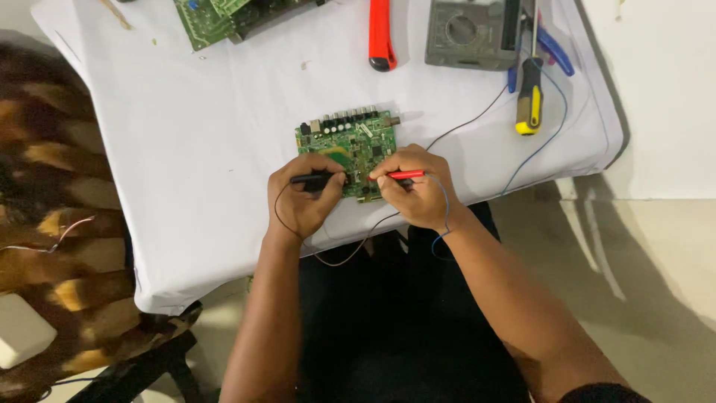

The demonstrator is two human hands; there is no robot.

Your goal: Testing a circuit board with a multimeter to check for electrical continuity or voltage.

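Seen from above the white table [186, 149], I hold two meter probes to a green circuit board [350, 145] that lies flat near the table's front edge, its row of connectors facing away from me. My left hand [302, 195] is closed around the black probe [313, 179], fingers curled on its barrel, tip angled in toward the board's near edge. My right hand [414, 190] grips the red probe [403, 175] between thumb and fingers, its tip resting on the same edge, just beside the black one. A dark lead [462, 125] and a blue lead [548, 130] run from my hands across the cloth toward the grey meter [466, 33] at the far right.

By my reading, the step in hand is a test across two points on the board. The next move would call for holding both tips steady on their contacts, without slipping onto neighbouring solder points; the meter's face cannot be read from here.

A yellow-handled screwdriver [529, 101] lies beside the meter, an orange-handled tool [381, 37] further left, and a second board [216, 19] at the far edge.
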